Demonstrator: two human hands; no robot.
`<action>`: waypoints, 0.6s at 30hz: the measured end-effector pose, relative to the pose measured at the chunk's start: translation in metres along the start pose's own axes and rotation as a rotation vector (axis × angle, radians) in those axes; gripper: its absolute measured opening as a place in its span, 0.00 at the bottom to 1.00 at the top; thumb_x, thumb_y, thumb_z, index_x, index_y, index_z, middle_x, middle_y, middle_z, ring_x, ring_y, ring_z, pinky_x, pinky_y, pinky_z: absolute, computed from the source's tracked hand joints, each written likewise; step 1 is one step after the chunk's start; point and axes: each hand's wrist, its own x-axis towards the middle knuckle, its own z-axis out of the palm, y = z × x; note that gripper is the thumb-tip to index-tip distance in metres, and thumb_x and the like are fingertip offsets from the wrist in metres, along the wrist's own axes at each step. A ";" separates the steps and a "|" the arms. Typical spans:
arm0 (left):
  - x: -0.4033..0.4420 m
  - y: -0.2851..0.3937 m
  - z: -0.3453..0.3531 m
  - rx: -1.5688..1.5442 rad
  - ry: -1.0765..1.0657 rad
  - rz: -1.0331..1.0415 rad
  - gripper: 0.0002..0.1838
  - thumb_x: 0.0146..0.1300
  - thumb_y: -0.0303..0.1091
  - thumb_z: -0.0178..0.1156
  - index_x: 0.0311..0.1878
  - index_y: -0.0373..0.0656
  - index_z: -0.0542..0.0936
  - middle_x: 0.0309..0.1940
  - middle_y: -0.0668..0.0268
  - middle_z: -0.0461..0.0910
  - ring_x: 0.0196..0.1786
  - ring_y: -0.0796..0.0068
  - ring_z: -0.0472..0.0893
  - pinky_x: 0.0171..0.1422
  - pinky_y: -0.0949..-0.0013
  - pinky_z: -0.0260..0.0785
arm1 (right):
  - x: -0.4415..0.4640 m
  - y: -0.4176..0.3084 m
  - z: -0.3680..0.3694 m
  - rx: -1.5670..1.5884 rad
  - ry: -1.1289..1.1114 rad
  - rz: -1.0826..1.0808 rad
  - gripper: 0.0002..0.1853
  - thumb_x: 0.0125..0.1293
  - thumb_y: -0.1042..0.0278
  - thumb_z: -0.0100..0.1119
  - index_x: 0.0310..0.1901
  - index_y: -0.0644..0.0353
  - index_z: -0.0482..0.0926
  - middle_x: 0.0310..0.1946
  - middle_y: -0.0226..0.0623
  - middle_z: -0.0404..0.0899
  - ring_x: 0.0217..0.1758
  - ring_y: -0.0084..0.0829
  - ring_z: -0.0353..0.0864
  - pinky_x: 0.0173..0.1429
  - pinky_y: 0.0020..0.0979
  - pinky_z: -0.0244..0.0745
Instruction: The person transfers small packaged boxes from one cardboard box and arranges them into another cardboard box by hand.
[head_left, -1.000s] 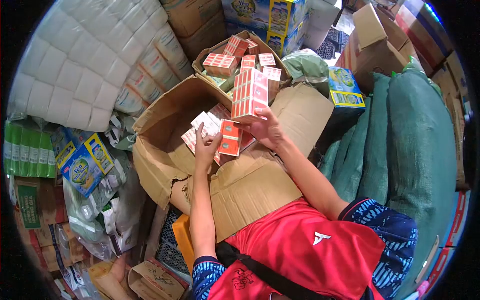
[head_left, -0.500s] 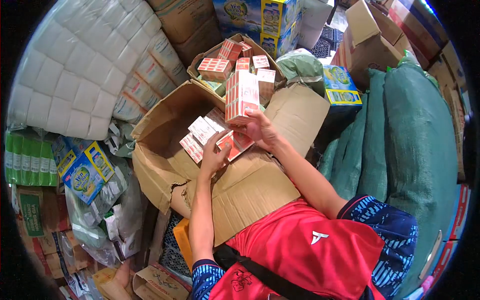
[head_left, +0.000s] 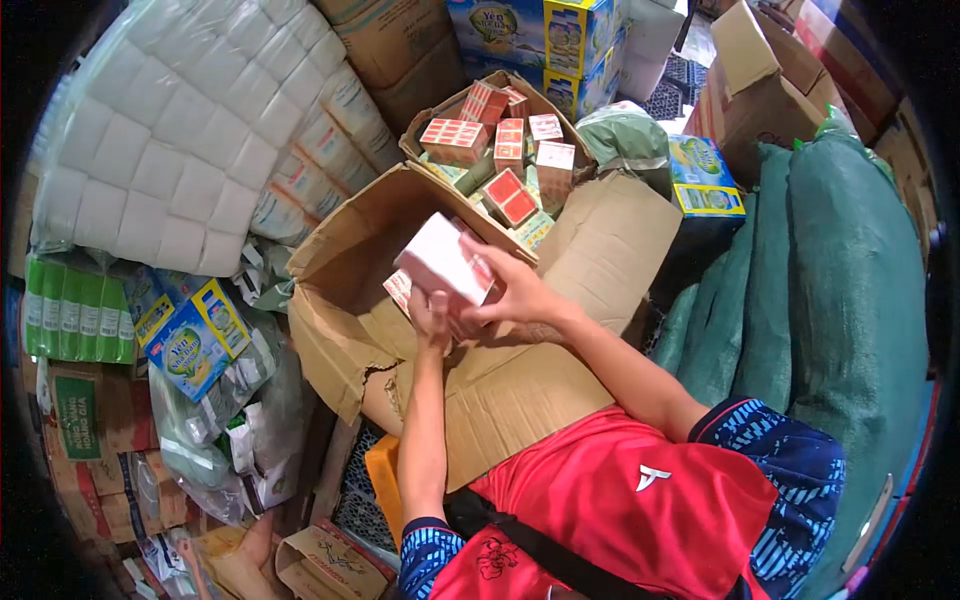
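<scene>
Both my hands are closed around a white-and-red pack of small boxes (head_left: 440, 258), tilted above the open front carton (head_left: 345, 215). My left hand (head_left: 432, 318) grips its lower near side, the fingers partly hidden. From the right, my right hand (head_left: 515, 290) wraps its side with the thumb and fingers. Under the held pack, part of another red-and-white pack (head_left: 397, 290) shows inside the carton. Just behind stands a second carton (head_left: 415, 135) with several similar packs, among them one with red square panels (head_left: 511, 198).
Green woven sacks (head_left: 850, 270) stand on the right. Wrapped white rolls (head_left: 180, 150) are stacked at the left. Blue-and-yellow drink boxes (head_left: 500, 30) stand at the back, and plastic-bagged goods (head_left: 210, 440) lie at the lower left. Another person's hand (head_left: 258, 540) shows at the bottom left.
My right hand has come down and left from near the rear carton. My left hand has left the packs inside the front carton, and both hands now hold one pack. The view has shifted slightly.
</scene>
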 end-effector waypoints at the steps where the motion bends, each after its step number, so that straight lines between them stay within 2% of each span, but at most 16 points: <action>1: -0.002 -0.006 -0.002 -0.075 -0.001 -0.064 0.43 0.67 0.66 0.51 0.67 0.32 0.66 0.56 0.60 0.75 0.60 0.67 0.73 0.65 0.63 0.65 | 0.004 -0.017 -0.007 -0.010 -0.155 0.037 0.54 0.50 0.61 0.80 0.76 0.62 0.56 0.68 0.46 0.69 0.71 0.36 0.69 0.72 0.35 0.64; 2: -0.003 -0.011 -0.004 -0.150 0.003 -0.127 0.42 0.68 0.62 0.52 0.70 0.33 0.62 0.60 0.61 0.72 0.65 0.69 0.71 0.69 0.62 0.62 | 0.000 -0.015 0.000 0.012 -0.122 0.009 0.52 0.51 0.63 0.78 0.75 0.61 0.57 0.66 0.46 0.71 0.69 0.36 0.70 0.71 0.35 0.66; 3: -0.004 -0.017 -0.010 -0.222 0.012 -0.198 0.41 0.69 0.61 0.51 0.69 0.34 0.63 0.61 0.61 0.72 0.64 0.69 0.71 0.68 0.62 0.63 | -0.001 -0.010 0.005 0.031 -0.090 -0.020 0.50 0.52 0.64 0.77 0.75 0.61 0.58 0.64 0.46 0.73 0.67 0.37 0.72 0.69 0.36 0.67; 5: 0.000 -0.014 -0.020 -0.364 0.025 -0.345 0.38 0.70 0.60 0.50 0.69 0.35 0.64 0.61 0.63 0.72 0.64 0.70 0.72 0.68 0.62 0.64 | -0.002 -0.004 0.003 0.050 -0.106 0.114 0.47 0.54 0.66 0.75 0.74 0.60 0.60 0.61 0.46 0.74 0.64 0.38 0.75 0.67 0.36 0.70; 6: 0.004 -0.036 -0.017 -0.377 0.197 -0.251 0.34 0.71 0.56 0.48 0.66 0.36 0.68 0.60 0.63 0.74 0.61 0.69 0.75 0.66 0.62 0.65 | -0.004 -0.001 0.003 0.060 -0.114 0.184 0.45 0.54 0.67 0.74 0.73 0.60 0.62 0.60 0.46 0.75 0.62 0.39 0.76 0.66 0.37 0.71; 7: 0.004 -0.033 -0.019 -0.505 0.230 -0.343 0.32 0.69 0.55 0.47 0.63 0.37 0.70 0.59 0.62 0.76 0.58 0.67 0.77 0.64 0.61 0.66 | -0.005 -0.001 0.003 0.061 -0.098 0.167 0.43 0.55 0.68 0.72 0.73 0.60 0.63 0.59 0.46 0.75 0.62 0.38 0.76 0.66 0.37 0.71; 9: 0.008 -0.029 -0.028 -0.444 0.335 -0.392 0.29 0.68 0.53 0.47 0.61 0.38 0.72 0.57 0.60 0.77 0.57 0.66 0.78 0.64 0.60 0.66 | -0.005 -0.001 0.002 0.063 -0.065 0.132 0.39 0.56 0.69 0.70 0.71 0.61 0.65 0.57 0.45 0.76 0.61 0.37 0.75 0.66 0.37 0.71; 10: 0.010 -0.026 -0.036 -0.417 0.307 -0.394 0.28 0.68 0.52 0.47 0.61 0.39 0.72 0.54 0.60 0.78 0.57 0.65 0.78 0.64 0.60 0.66 | -0.005 0.002 0.004 0.119 -0.096 0.178 0.32 0.59 0.70 0.68 0.66 0.60 0.70 0.56 0.44 0.76 0.63 0.36 0.74 0.67 0.36 0.69; 13: 0.013 -0.026 -0.036 -0.361 0.479 -0.276 0.26 0.69 0.50 0.47 0.61 0.40 0.71 0.53 0.61 0.77 0.57 0.64 0.78 0.64 0.60 0.67 | -0.007 0.007 0.010 -0.005 -0.073 0.071 0.26 0.61 0.69 0.66 0.62 0.59 0.75 0.57 0.43 0.76 0.64 0.38 0.73 0.68 0.37 0.67; 14: 0.013 -0.017 -0.037 -0.456 0.399 -0.360 0.25 0.70 0.49 0.48 0.62 0.41 0.68 0.55 0.62 0.76 0.58 0.66 0.77 0.64 0.60 0.67 | -0.008 0.005 0.011 -0.022 -0.074 0.069 0.25 0.61 0.68 0.66 0.61 0.59 0.76 0.57 0.43 0.76 0.64 0.39 0.73 0.68 0.37 0.67; 17: 0.017 -0.042 -0.042 -0.435 0.263 -0.401 0.26 0.71 0.52 0.49 0.61 0.41 0.68 0.58 0.64 0.74 0.59 0.67 0.76 0.63 0.60 0.67 | -0.008 0.004 0.010 -0.048 -0.079 0.049 0.23 0.62 0.67 0.65 0.59 0.58 0.77 0.57 0.43 0.75 0.64 0.41 0.73 0.69 0.38 0.67; 18: 0.017 -0.047 -0.039 -0.308 0.166 -0.455 0.27 0.71 0.53 0.52 0.62 0.40 0.70 0.58 0.61 0.73 0.60 0.66 0.75 0.64 0.61 0.67 | -0.008 0.006 0.010 -0.038 -0.084 0.035 0.22 0.63 0.67 0.65 0.59 0.58 0.77 0.58 0.43 0.75 0.64 0.41 0.73 0.69 0.38 0.67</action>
